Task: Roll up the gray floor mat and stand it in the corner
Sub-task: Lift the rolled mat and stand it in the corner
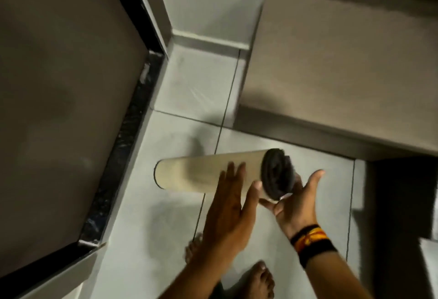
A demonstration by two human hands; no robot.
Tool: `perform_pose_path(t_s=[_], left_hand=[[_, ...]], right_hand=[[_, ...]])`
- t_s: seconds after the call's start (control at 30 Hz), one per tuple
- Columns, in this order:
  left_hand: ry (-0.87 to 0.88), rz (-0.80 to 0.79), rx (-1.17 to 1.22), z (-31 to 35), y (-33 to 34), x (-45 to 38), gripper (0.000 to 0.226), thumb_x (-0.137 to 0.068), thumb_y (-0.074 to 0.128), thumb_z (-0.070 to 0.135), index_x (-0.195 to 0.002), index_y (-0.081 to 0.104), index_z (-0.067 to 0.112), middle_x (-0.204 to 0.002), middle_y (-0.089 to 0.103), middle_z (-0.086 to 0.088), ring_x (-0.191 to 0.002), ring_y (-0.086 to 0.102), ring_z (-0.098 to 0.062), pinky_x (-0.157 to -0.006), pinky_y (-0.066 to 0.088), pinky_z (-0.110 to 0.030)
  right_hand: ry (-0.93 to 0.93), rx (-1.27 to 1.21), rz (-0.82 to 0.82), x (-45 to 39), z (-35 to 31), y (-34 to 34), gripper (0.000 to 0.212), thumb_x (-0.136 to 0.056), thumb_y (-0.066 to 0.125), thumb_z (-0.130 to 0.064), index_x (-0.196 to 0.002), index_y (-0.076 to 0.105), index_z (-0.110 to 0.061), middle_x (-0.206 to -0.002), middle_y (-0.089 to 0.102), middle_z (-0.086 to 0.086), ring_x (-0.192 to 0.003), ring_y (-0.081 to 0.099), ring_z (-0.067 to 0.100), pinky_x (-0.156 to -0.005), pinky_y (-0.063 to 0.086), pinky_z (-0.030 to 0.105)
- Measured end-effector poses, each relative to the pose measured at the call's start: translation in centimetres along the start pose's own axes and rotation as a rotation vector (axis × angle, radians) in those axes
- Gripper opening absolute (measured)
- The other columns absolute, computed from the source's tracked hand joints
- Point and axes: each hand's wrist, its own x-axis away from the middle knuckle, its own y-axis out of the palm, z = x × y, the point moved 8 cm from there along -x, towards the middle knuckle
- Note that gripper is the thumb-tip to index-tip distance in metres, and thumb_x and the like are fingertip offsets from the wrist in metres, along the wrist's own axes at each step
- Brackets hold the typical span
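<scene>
The floor mat (199, 170) is rolled into a tight tube, its pale beige backing outside and dark grey pile showing at the right end. It is held roughly level above the tiled floor. My left hand (231, 194) lies flat over the near side of the roll, fingers spread. My right hand (294, 201) cups the dark right end from below, palm up, with a black, orange and yellow band on the wrist. The corner (180, 35) where two walls meet is ahead, beyond the roll.
A dark-framed door or panel (71, 109) fills the left side. A low beige ledge or furniture block (331, 73) stands to the right of the corner. My bare feet (258, 279) are on the grey floor tiles below the roll.
</scene>
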Motion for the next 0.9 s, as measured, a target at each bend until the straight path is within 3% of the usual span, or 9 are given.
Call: perform_pose_path(t_s=[0.07, 0.17, 0.23, 0.3, 0.4, 0.53, 0.7, 0.83, 0.9], left_hand=[[-0.086, 0.121, 0.132, 1.0, -2.8, 1.1, 0.077, -0.085, 0.014, 0.090, -0.155, 0.004, 0.061, -0.170, 0.005, 0.026, -0.159, 0.003, -0.005, -0.129, 0.008, -0.034], [-0.191, 0.303, 0.350, 3.1, -9.8, 1.3, 0.076, -0.088, 0.025, 0.085, -0.156, 0.031, 0.050, -0.165, 0.038, 0.009, -0.152, 0.036, -0.021, -0.124, 0.033, -0.049], [-0.210, 0.385, 0.432, 5.0, -14.5, 1.1, 0.076, -0.088, 0.028, 0.084, -0.148, 0.049, 0.041, -0.147, 0.059, 0.002, -0.135, 0.055, -0.023, -0.114, 0.046, -0.048], [-0.223, 0.428, 0.447, 6.6, -18.8, 0.5, 0.075, -0.090, 0.028, 0.084, -0.141, 0.057, 0.038, -0.132, 0.067, 0.005, -0.123, 0.061, -0.019, -0.106, 0.050, -0.040], [-0.198, 0.443, 0.542, 9.3, -23.5, -0.4, 0.073, -0.091, 0.031, 0.083, -0.139, 0.060, 0.037, -0.118, 0.067, 0.010, -0.109, 0.060, -0.011, -0.095, 0.048, -0.032], [-0.159, 0.428, 0.642, 13.6, -26.3, -4.3, 0.075, -0.091, 0.036, 0.082, -0.141, 0.058, 0.031, -0.139, 0.065, -0.004, -0.128, 0.060, -0.025, -0.110, 0.049, -0.048], [-0.167, 0.483, 0.601, 18.8, -27.3, -11.5, 0.086, -0.088, 0.030, 0.085, -0.142, 0.057, 0.025, -0.141, 0.064, -0.007, -0.118, 0.063, -0.023, -0.090, 0.046, -0.033], [-0.188, 0.525, 0.554, 22.0, -27.5, -19.1, 0.097, -0.085, 0.023, 0.090, -0.150, 0.052, 0.024, -0.152, 0.056, -0.010, -0.138, 0.054, -0.029, -0.111, 0.044, -0.044], [-0.227, 0.544, 0.545, 22.9, -26.9, -23.2, 0.095, -0.087, 0.022, 0.088, -0.147, 0.055, 0.022, -0.147, 0.060, -0.012, -0.133, 0.058, -0.029, -0.105, 0.046, -0.041]], right_hand=[[0.006, 0.137, -0.034, 2.4, 0.4, 4.1, 0.086, -0.070, 0.030, -0.095, -0.124, 0.067, -0.039, -0.127, 0.071, 0.004, -0.112, 0.069, 0.035, -0.082, 0.059, 0.060], [-0.007, 0.352, -0.137, 5.6, -0.3, 12.0, 0.091, -0.068, 0.030, -0.094, -0.132, 0.060, -0.038, -0.134, 0.065, 0.006, -0.119, 0.064, 0.033, -0.091, 0.057, 0.059], [-0.034, 0.456, -0.200, 7.7, -1.5, 17.4, 0.085, -0.073, 0.027, -0.090, -0.134, 0.056, -0.039, -0.139, 0.061, 0.005, -0.123, 0.061, 0.029, -0.094, 0.057, 0.055], [-0.070, 0.538, -0.233, 8.9, -3.1, 22.1, 0.077, -0.077, 0.025, -0.088, -0.133, 0.053, -0.042, -0.143, 0.058, 0.004, -0.127, 0.058, 0.028, -0.099, 0.054, 0.056], [-0.153, 0.633, -0.306, 9.7, -6.3, 27.8, 0.081, -0.080, 0.022, -0.087, -0.140, 0.050, -0.041, -0.149, 0.053, 0.002, -0.133, 0.052, 0.027, -0.105, 0.048, 0.059], [-0.218, 0.677, -0.331, 8.6, -11.4, 33.8, 0.067, -0.075, 0.021, -0.091, -0.119, 0.057, -0.054, -0.142, 0.057, 0.000, -0.127, 0.055, 0.026, -0.106, 0.046, 0.062], [-0.187, 0.633, -0.327, 2.2, -16.5, 37.2, 0.087, -0.077, 0.019, -0.092, -0.138, 0.053, -0.041, -0.144, 0.058, 0.002, -0.131, 0.054, 0.028, -0.103, 0.048, 0.062], [-0.108, 0.552, -0.289, -5.0, -20.7, 39.6, 0.082, -0.075, 0.017, -0.093, -0.124, 0.059, -0.043, -0.123, 0.065, -0.006, -0.105, 0.061, 0.014, -0.082, 0.056, 0.047], [-0.065, 0.537, -0.264, -9.2, -22.3, 40.2, 0.086, -0.079, 0.012, -0.091, -0.128, 0.059, -0.039, -0.110, 0.067, -0.010, -0.102, 0.059, 0.013, -0.087, 0.053, 0.051]])
